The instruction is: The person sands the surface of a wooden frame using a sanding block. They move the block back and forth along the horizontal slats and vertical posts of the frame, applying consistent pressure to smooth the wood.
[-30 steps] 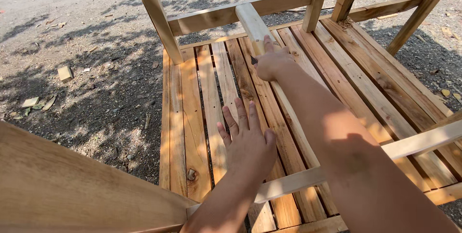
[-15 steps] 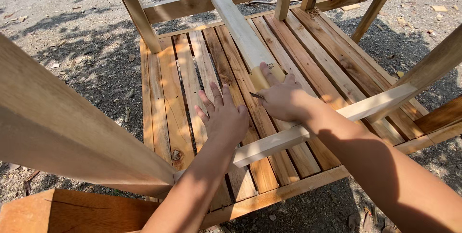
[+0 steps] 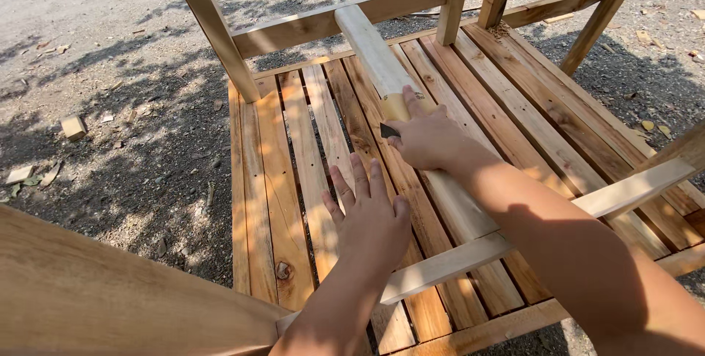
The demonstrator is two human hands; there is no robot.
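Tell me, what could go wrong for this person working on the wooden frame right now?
The left hand lies flat on the rough slats, so a splinter seems possible if it slides. The right hand grips a long pale plank that rests across a thin cross rail; if the plank slips, fingers could get pinched against the rail or slats. The gaps between slats might also catch a fingertip.

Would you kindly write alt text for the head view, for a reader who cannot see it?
A person's right hand grips a pale wooden beam lying lengthwise over a slatted wooden platform, while the left hand rests flat, fingers spread, on the slats. Wooden posts and rails frame the platform, which sits on gravel ground.
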